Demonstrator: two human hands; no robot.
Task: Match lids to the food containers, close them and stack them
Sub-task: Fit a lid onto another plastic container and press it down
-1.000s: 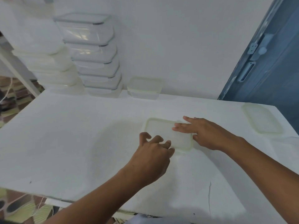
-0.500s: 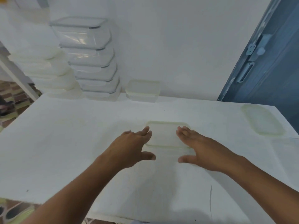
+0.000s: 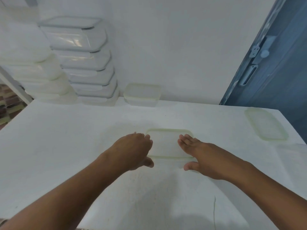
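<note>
1. A low, rectangular, translucent plastic food container (image 3: 169,144) with a pale yellow-green rimmed lid pressed on top sits in the middle of the white worktop (image 3: 66,138), between the person's two hands.
2. The left hand (image 3: 132,150) is at the container's left end. Its fingers bend down over that edge and its thumb reaches towards the front corner, so it grips the box.
3. The right hand (image 3: 199,154) lies on the right end. Its fingers are straight and together, flat on the lid, and its thumb is spread wide along the front wall.
4. A loose, pale green, rounded-rectangular plastic lid (image 3: 266,124) lies flat near the far right corner of the worktop, well apart from the hands.
5. A small closed translucent box with a yellowish lid (image 3: 142,95) stands at the back against the white wall (image 3: 182,47).
6. To its left rises a tall stack of clear glass containers with grey-edged lids (image 3: 84,63).
7. Further left is a second stack of milky white plastic containers (image 3: 38,77), blurred at the frame edge.
8. A blue door with metal fittings (image 3: 279,63) stands at the right behind the worktop.
</note>
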